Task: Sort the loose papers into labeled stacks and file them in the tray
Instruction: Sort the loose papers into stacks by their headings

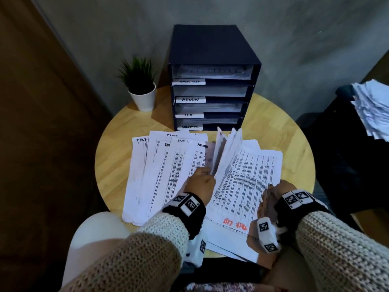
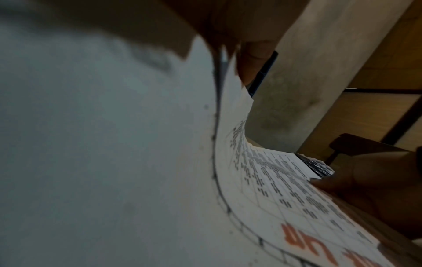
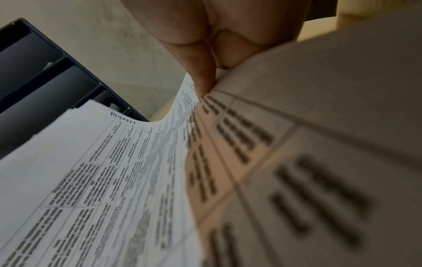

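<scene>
A dark four-slot tray (image 1: pixel 212 49) stands at the back of the table, its slots labeled TASK LIST, ADMIN, H.R and SECURITY. Printed papers (image 1: pixel 164 169) headed TASK LIST and ADMIN lie fanned out at the left. At the right lies a stack (image 1: pixel 246 178) whose top sheet reads TASK LIST in red. Between them several sheets (image 1: pixel 225 148) stand lifted on edge, and my left hand (image 1: pixel 202 180) pinches their near edge. My right hand (image 1: pixel 277 189) grips the right edge of the stack. In the right wrist view its fingers (image 3: pixel 200 72) pinch a curved sheet (image 3: pixel 297 126).
The round wooden table (image 1: pixel 294 144) is small, and papers overhang its near edge. A potted plant (image 1: pixel 143 98) stands left of the tray. A loose pile of paper (image 1: pixel 372 108) rests on dark furniture at the right. A grey wall is close behind.
</scene>
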